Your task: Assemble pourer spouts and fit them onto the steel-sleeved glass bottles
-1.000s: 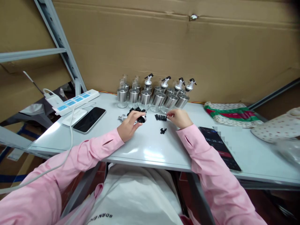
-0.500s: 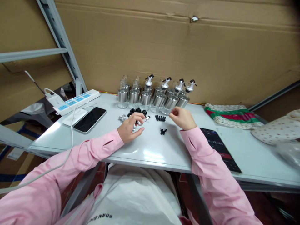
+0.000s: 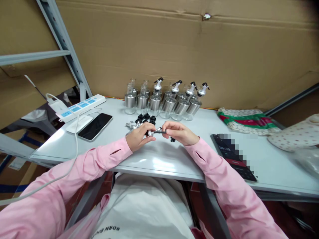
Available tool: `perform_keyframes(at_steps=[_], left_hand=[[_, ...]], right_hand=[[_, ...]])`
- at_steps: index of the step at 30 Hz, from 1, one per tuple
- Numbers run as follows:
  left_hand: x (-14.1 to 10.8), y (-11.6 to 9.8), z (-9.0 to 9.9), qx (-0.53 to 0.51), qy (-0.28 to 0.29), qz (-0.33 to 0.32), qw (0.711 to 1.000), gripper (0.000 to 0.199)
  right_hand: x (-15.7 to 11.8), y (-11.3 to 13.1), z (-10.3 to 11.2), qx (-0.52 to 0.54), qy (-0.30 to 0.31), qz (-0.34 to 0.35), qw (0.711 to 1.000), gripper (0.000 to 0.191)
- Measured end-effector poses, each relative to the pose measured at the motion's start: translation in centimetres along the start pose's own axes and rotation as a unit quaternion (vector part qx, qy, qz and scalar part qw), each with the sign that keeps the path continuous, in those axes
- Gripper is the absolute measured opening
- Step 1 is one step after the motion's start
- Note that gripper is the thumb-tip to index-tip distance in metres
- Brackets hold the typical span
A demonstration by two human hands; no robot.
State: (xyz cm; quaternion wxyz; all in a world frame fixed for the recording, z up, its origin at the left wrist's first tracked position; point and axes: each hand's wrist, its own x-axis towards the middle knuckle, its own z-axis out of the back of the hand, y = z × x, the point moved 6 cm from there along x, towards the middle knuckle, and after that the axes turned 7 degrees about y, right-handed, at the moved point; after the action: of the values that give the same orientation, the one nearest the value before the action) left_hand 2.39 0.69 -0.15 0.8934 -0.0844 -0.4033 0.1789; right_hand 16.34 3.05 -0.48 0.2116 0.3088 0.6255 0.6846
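A silver-grey pourer spout (image 3: 151, 133) is held between thumb and fingers of my left hand (image 3: 140, 136). My right hand (image 3: 179, 132) pinches a small black piece (image 3: 163, 131) against the spout's right end. Behind my left hand lie several black stoppers (image 3: 147, 117) and more silver spouts (image 3: 132, 124). Small black parts (image 3: 172, 139) sit just below my right hand, partly hidden by it. Glass bottles with steel sleeves (image 3: 155, 103) stand in rows farther back, some bearing spouts with black levers (image 3: 175, 86).
At the left are a black phone (image 3: 95, 127), a white charging pad (image 3: 74, 124) and a power strip (image 3: 82, 108). On the right lie a tablet (image 3: 230, 154), a patterned cloth bag (image 3: 249, 122) and a dotted item (image 3: 295, 134). Cardboard (image 3: 159, 39) rises behind.
My right hand has moved left from beside the bottles to the spout in my left hand. The spout now points right, and the black piece meets its end.
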Motion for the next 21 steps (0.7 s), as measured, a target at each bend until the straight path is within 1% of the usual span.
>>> perform_keyframes(at_steps=[3,10,14,18,21], left_hand=[[0.0,-0.1,0.0,-0.002,-0.004,-0.014,1.0,0.018],[0.1,-0.5,0.2,-0.009,-0.011,-0.017,1.0,0.011],[0.0,-0.3,0.0,-0.018,0.009,-0.008,1.0,0.011],[-0.1,-0.1,-0.1,-0.013,0.007,-0.02,1.0,0.016],[0.0,-0.3,0.0,0.013,0.007,-0.041,0.999,0.015]], right_hand=[[0.0,-0.2,0.0,0.001,0.001,-0.011,1.0,0.027],[0.1,-0.5,-0.3,-0.001,0.023,-0.03,0.999,0.028],[0.0,-0.8,-0.3,0.001,0.03,-0.045,0.999,0.028],[0.0,-1.3,-0.5,0.039,0.038,-0.074,0.996,0.028],[-0.1,-1.7,-0.8,0.077,0.051,-0.099,0.991,0.028]])
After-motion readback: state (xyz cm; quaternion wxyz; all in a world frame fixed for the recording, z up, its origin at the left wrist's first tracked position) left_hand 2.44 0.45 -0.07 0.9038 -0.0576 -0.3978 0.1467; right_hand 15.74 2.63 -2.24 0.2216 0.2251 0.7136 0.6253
